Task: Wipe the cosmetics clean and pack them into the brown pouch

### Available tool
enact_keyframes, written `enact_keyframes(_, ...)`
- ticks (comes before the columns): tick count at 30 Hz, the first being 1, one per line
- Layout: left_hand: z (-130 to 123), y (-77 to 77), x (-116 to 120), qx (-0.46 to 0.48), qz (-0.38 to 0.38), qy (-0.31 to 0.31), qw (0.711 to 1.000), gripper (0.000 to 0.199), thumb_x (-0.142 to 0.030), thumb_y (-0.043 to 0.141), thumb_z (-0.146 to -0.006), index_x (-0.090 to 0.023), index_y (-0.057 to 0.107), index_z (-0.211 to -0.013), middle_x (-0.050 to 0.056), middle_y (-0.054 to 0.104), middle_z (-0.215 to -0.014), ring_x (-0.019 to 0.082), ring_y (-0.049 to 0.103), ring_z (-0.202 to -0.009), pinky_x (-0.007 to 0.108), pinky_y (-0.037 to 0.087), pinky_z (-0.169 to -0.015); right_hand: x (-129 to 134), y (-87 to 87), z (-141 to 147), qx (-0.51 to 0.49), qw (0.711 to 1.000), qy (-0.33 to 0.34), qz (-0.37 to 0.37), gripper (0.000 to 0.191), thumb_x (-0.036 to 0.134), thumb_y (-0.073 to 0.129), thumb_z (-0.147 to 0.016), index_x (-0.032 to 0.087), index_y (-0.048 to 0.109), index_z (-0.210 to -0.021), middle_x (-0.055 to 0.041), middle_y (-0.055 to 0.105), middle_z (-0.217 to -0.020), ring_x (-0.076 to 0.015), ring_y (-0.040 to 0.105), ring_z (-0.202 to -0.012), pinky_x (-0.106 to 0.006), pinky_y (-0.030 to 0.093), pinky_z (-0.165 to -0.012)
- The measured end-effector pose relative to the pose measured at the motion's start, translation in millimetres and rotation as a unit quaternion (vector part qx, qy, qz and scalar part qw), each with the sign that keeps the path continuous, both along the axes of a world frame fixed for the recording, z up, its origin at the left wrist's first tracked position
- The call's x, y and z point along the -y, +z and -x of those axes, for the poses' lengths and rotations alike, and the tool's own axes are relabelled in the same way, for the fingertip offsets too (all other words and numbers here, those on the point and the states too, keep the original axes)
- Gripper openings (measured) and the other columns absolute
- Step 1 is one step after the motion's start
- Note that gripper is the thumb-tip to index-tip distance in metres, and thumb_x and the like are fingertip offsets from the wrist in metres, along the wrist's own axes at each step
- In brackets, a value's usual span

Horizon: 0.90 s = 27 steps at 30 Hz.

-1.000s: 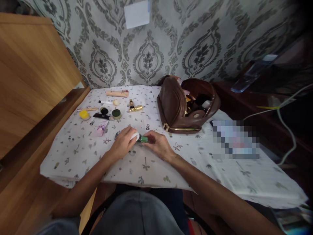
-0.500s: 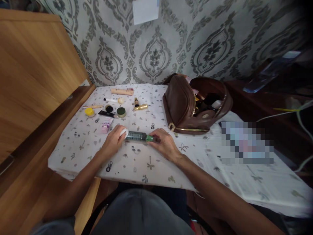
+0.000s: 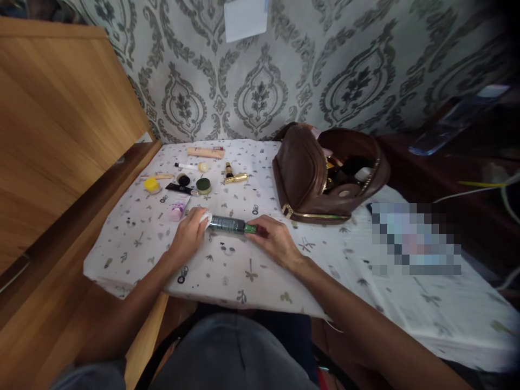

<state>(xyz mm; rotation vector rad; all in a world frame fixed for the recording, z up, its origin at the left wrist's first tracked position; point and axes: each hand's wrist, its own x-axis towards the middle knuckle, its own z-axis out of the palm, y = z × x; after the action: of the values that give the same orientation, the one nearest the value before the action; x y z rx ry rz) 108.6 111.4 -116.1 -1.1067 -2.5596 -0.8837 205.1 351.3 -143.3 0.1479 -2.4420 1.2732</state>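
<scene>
A dark green bottle (image 3: pixel 227 225) with a bright green neck lies on its side, low over the printed cloth. My right hand (image 3: pixel 278 241) is closed round its reddish, narrow right end. At the other end, my left hand (image 3: pixel 189 233) pinches a white, soft-looking pad (image 3: pixel 207 217) against the bottle; my fingers partly hide it. Just beyond my left hand lies a pink-and-white tube (image 3: pixel 179 208). Behind that are a black tube (image 3: pixel 179 188) and a round jar with a dark green lid (image 3: pixel 203 186).
An unzipped brown bag (image 3: pixel 303 173) full of small items stands right of centre. Left of it lie gold tubes (image 3: pixel 235 178), a yellow-lidded jar (image 3: pixel 151 184) and a peach tube (image 3: pixel 205 153). A blurred-out flat object (image 3: pixel 416 238) is at right; a wooden panel (image 3: pixel 69 103) borders the left.
The view has shifted slightly. Both hands keep their hold on the bottle and the pad, with hardly any movement; the white pad's edge looks a little different beside my left fingers.
</scene>
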Motion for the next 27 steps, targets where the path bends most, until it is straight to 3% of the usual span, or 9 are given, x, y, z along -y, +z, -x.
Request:
enact_keyframes(5,-6,3.9,-3,-0.042,0.081,0.019,0.996,0.027,-0.021,0.032,-0.099,-0.016,0.053,-0.116,0.011,0.058,-0.106,0.024,0.058,-0.098,0.039,0.050,-0.085,1,1.3,0,0.010,1.000,0.005,0.007,0.014,0.022,0.069,-0.081,0.022,0.071,-0.095,-0.0020,0.064,-0.082,-0.0145,0.056,-0.066,-0.029,0.046,-0.063)
enact_keyframes(13,-2,-4.1,-5,-0.065,0.137,0.026,0.988,0.033,-0.036,0.041,-0.099,-0.015,0.048,-0.123,0.014,0.055,-0.113,0.025,0.060,-0.092,0.039,0.053,-0.077,1,0.6,-1,-0.002,1.000,-0.001,-0.004,0.011,0.023,0.069,-0.082,0.021,0.070,-0.093,-0.0018,0.063,-0.081,-0.0147,0.057,-0.066,-0.029,0.047,-0.064)
enact_keyframes(22,8,4.5,-1,-0.096,0.208,0.065,0.971,0.023,-0.023,0.035,-0.099,-0.018,0.058,-0.099,0.010,0.059,-0.094,0.024,0.058,-0.076,0.034,0.043,-0.064,1,-0.8,0,-0.007,1.000,0.001,-0.013,0.013,0.023,0.071,-0.082,0.021,0.070,-0.096,-0.0021,0.063,-0.082,-0.0149,0.057,-0.067,-0.029,0.047,-0.066)
enact_keyframes(27,-2,7.5,-17,-0.182,0.178,0.037,0.966,0.026,-0.022,0.037,-0.099,-0.020,0.063,-0.099,0.009,0.060,-0.087,0.023,0.060,-0.082,0.031,0.043,-0.064,1,0.4,0,-0.005,1.000,0.004,-0.008,0.013,0.023,0.071,-0.083,0.020,0.071,-0.096,-0.0019,0.063,-0.081,-0.0149,0.057,-0.068,-0.028,0.047,-0.066)
